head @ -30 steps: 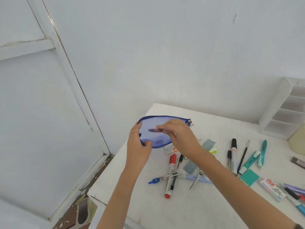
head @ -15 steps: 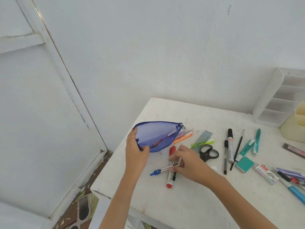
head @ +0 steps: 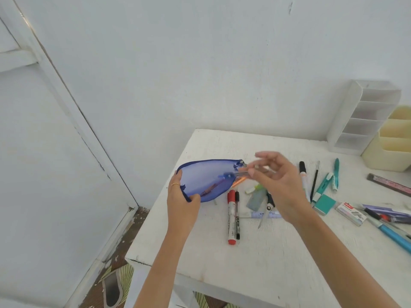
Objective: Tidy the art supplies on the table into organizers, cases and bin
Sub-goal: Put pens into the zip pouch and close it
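Note:
My left hand [head: 180, 203] grips the left end of a blue see-through zip pouch [head: 200, 178], holding it up over the table's left part with its top edge open. A brownish item lies inside it. My right hand [head: 275, 185] pinches a blue-tipped metal compass [head: 235, 175], blurred by motion, with its blue end at the pouch mouth. On the white table [head: 255, 258] lie a red marker [head: 231, 216], a thin black pen [head: 237, 214], a ruler [head: 258, 197] and scissors [head: 269, 204], partly hidden under my right wrist.
Right of my hand lie a black-capped marker [head: 303, 174], a thin brush [head: 314, 183], teal pens [head: 335, 173], a teal eraser block [head: 325, 203], a staples box [head: 350, 213] and more pens. A white tiered organizer [head: 364, 112] and a cream holder [head: 391, 147] stand at the back right.
My right hand picked the compass up off the table and carried it up and left to the pouch mouth. The left hand kept holding the pouch.

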`<state>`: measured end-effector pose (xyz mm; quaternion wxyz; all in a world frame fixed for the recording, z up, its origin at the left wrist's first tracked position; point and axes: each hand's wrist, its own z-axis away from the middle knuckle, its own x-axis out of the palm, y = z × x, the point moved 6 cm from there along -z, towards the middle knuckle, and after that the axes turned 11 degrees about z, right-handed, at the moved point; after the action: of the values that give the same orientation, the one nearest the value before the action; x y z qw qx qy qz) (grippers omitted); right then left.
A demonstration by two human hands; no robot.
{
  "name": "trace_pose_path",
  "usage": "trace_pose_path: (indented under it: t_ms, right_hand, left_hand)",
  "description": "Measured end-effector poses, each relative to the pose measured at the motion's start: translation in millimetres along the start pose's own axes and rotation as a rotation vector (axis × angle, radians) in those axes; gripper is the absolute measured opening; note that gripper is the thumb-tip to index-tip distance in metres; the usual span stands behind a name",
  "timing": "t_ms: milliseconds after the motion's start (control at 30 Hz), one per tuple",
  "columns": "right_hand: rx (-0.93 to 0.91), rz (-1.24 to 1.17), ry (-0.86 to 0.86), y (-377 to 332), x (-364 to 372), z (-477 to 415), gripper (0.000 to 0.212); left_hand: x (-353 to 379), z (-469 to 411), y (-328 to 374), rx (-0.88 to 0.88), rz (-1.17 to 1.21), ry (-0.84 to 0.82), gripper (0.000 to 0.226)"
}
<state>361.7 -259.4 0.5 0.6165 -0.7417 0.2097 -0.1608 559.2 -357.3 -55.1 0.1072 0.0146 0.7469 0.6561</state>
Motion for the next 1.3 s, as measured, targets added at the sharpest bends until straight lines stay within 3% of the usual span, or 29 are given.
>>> trace_pose_path:
  t_ms: [67, 133, 233, 300, 367, 433, 567, 700, 767, 867, 967, 1167, 1300]
  right_hand:
    - [-0.131, 0.055, 0.072, -22.3, 1.1, -6.2, 0.028]
    - [-0.330, 0.307, 0.098, -42.2, 10.6, -9.3, 0.023]
    - [-0.711, 0.945, -0.033, -44.8, 45.7, -7.2, 0.040]
    - [-0.758, 1.161, -0.219, -21.5, 65.6, -10.3, 0.060]
    - [-0.593, 1.122, -0.398, 0.8, 73.1, -13.1, 0.071]
    - [-0.452, 0.982, -0.423, 7.9, 67.9, -14.0, 0.066]
    - [-0.427, 0.699, -0.067, -13.5, 27.0, -14.9, 0.042]
    - [-0.072, 0.567, 0.374, -0.8, -29.1, -27.1, 0.030]
    - [0.115, 0.634, 0.459, 19.5, -46.6, -29.3, 0.021]
    - [0.285, 0.811, 0.314, 55.3, -40.5, -35.9, 0.022]
    - [0.418, 0.938, 0.211, 84.3, -27.2, -38.8, 0.050]
    - [0.601, 0.917, 0.329, 95.0, -29.6, -41.4, 0.072]
    - [0.602, 0.865, 0.352, 93.1, -37.5, -40.4, 0.063]
  left_hand:
    - [3.2, 0.5, 4.1, 0.014, 0.004, -0.015, 0.067]
    - [8.5, 0.4, 8.8, 0.031, 0.004, -0.038, 0.066]
    - [20.0, 2.3, 16.9, 0.040, 0.009, -0.088, 0.065]
    - [28.1, 4.4, 19.7, 0.049, 0.036, -0.125, 0.065]
    - [32.9, 5.9, 19.9, 0.052, 0.055, -0.141, 0.065]
    - [33.5, 6.2, 17.7, 0.044, 0.058, -0.141, 0.064]
    - [26.5, 3.1, 11.4, 0.014, 0.064, -0.111, 0.063]
    - [15.5, -5.8, 8.8, 0.013, 0.078, -0.070, 0.064]
    - [11.3, -11.4, 7.2, 0.016, 0.084, -0.050, 0.063]
    - [8.8, -18.2, 4.2, 0.019, 0.092, -0.026, 0.062]
    - [10.4, -20.9, 2.1, 0.016, 0.100, -0.020, 0.062]
    - [12.1, -19.6, 0.9, -0.008, 0.095, -0.018, 0.063]
    - [11.0, -23.3, -1.2, -0.011, 0.106, -0.019, 0.063]
